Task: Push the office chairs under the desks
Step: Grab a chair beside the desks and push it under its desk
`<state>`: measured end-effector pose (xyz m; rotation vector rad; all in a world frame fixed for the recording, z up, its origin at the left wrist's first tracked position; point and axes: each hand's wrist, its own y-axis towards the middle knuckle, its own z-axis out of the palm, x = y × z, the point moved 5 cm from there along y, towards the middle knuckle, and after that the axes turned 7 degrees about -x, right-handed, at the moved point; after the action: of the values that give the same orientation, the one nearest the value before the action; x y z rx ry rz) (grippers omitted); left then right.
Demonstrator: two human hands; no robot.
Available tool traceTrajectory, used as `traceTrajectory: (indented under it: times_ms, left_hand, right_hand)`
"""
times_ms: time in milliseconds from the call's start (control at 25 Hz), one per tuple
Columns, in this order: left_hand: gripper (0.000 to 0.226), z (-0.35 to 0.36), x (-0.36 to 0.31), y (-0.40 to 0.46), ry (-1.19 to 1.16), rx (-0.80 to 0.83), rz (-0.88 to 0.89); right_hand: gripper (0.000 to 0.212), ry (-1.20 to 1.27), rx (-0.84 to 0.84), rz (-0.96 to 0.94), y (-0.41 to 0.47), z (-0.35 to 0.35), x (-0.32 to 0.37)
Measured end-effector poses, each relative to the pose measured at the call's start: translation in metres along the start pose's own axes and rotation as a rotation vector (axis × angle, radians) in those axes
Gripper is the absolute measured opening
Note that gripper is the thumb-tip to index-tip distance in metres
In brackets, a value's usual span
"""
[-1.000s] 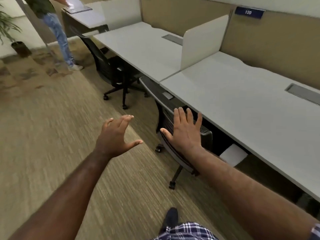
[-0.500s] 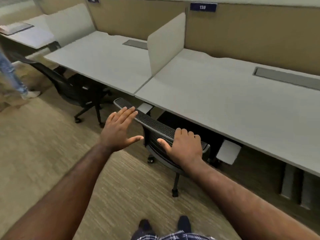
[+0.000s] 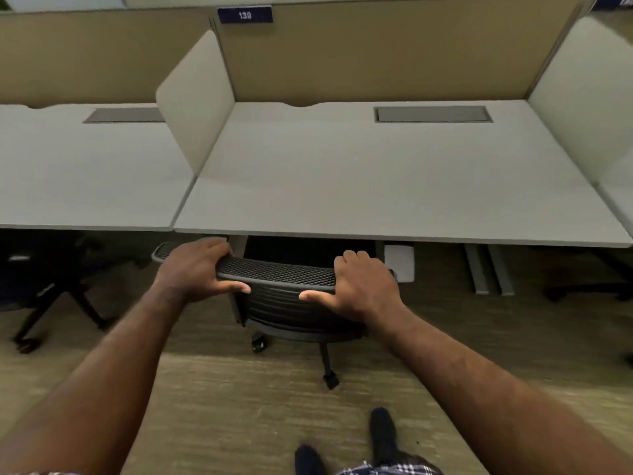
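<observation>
A black mesh-backed office chair (image 3: 284,296) stands in front of the middle white desk (image 3: 359,186), its seat hidden under the desk's front edge and its backrest top just below that edge. My left hand (image 3: 197,269) grips the left end of the backrest's top rim, fingers over the top and thumb on the near side. My right hand (image 3: 363,286) grips the right end the same way. Two castors and part of the base show on the carpet beneath.
A second black chair (image 3: 37,289) sits under the left desk (image 3: 85,180). White divider panels (image 3: 195,97) separate the desks. Grey desk legs (image 3: 486,269) and another chair's base (image 3: 585,289) lie at the right. My feet (image 3: 380,437) stand on the carpet behind the chair.
I have turned to face the desk squarely. My left hand, open in the air before, has closed on the backrest's left end; my right hand stays on the right end.
</observation>
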<state>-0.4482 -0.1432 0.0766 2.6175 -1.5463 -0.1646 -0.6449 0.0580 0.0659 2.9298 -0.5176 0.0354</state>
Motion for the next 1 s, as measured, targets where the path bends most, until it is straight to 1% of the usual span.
traceTrajectory:
  times_ms: [80, 200, 400, 480, 680, 880, 1000]
  left_hand:
    - [0.088, -0.001, 0.001, 0.008, 0.0, -0.034, 0.019]
    - [0.087, 0.0, 0.001, 0.013, 0.007, -0.074, 0.048]
    - [0.081, 0.005, -0.007, 0.01, 0.001, -0.094, 0.053]
    - [0.079, 0.007, -0.014, 0.012, 0.01, -0.113, 0.059]
    - [0.085, 0.014, -0.032, 0.021, 0.042, -0.137, 0.075]
    - [0.088, 0.017, -0.058, 0.035, 0.021, -0.146, 0.079]
    - [0.086, 0.02, -0.082, 0.048, 0.004, -0.138, 0.076]
  right_hand:
    - [0.093, -0.007, 0.008, 0.014, 0.001, -0.003, -0.003]
    - [0.086, -0.017, 0.022, 0.017, -0.001, -0.003, -0.004]
    - [0.094, -0.034, -0.012, 0.007, -0.01, -0.001, -0.012]
    - [0.093, -0.032, -0.018, 0.015, -0.013, -0.001, -0.021]
    - [0.094, -0.047, -0.027, 0.029, -0.019, 0.002, -0.041]
    - [0.097, -0.061, -0.042, 0.041, -0.026, 0.002, -0.067]
    - [0.092, -0.051, -0.032, 0.06, -0.03, -0.001, -0.094]
